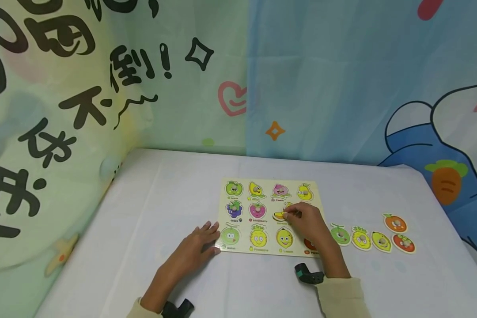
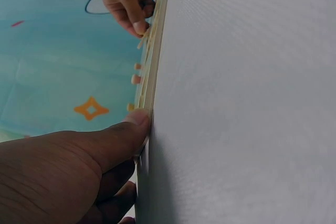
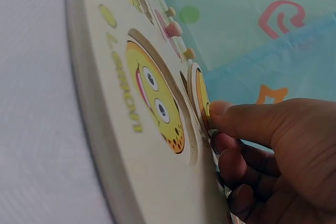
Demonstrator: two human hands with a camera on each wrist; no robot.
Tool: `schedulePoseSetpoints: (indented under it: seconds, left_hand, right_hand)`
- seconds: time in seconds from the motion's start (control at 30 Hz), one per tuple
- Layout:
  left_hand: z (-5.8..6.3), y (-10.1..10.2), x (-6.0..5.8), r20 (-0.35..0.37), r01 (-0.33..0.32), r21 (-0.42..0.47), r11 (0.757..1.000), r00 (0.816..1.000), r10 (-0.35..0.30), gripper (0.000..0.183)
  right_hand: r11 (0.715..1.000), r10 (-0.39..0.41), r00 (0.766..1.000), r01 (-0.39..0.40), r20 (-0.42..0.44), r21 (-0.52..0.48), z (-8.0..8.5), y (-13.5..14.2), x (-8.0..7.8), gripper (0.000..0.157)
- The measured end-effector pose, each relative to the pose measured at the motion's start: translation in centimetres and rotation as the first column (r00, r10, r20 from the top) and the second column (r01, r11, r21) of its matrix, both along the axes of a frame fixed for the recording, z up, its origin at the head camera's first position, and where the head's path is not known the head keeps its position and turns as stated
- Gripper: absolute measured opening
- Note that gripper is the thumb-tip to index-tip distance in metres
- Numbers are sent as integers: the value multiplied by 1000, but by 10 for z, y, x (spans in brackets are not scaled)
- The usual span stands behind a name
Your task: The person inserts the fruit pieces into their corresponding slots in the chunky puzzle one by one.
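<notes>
A pale wooden fruit puzzle board (image 1: 268,223) lies on the table, with fruit pictures and knobbed pieces in rows. My right hand (image 1: 308,221) is over its right half, pinching a yellow fruit puzzle piece (image 3: 201,95) between thumb and fingers. That piece stands tilted at the board's surface, just beyond the lemon recess (image 3: 155,95) in the right wrist view; the fingers cover most of it in the head view. At the board's left edge rests my left hand (image 1: 196,247), fingers spread and thumb (image 2: 137,118) against the rim near the corner.
Right of the board lie several loose pieces: a green melon (image 1: 340,235), a pineapple (image 1: 361,239), a lemon (image 1: 381,242), an orange (image 1: 395,223) and a red one (image 1: 403,244). A printed curtain (image 1: 322,88) hangs behind the white table (image 1: 163,190).
</notes>
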State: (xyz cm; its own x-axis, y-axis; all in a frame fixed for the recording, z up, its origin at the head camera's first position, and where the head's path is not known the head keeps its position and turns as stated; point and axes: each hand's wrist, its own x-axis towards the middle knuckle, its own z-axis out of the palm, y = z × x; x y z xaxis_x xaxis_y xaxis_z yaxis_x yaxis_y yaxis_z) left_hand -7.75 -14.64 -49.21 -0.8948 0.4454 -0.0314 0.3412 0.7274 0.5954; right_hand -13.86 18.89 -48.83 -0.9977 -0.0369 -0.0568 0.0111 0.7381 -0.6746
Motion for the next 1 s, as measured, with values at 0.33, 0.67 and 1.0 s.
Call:
schedulePoseSetpoints:
  seconds: [0.33,0.67,1.0]
  left_hand:
    - [2,1,-1,10,-9,-4,1000,1000,9,52]
    - [2,1,-1,10,2,-4,1000,1000,-2,53]
    - [1,0,-1,10,6,0,1000,1000,-6,52]
  right_hand:
    - [1000,-15,1000,16,-16,14,0,-3,1,16]
    - [1000,12,999,-11,-30,27,3,-5,3,15]
    - [999,9,999,-7,-46,38,1,-6,3,15]
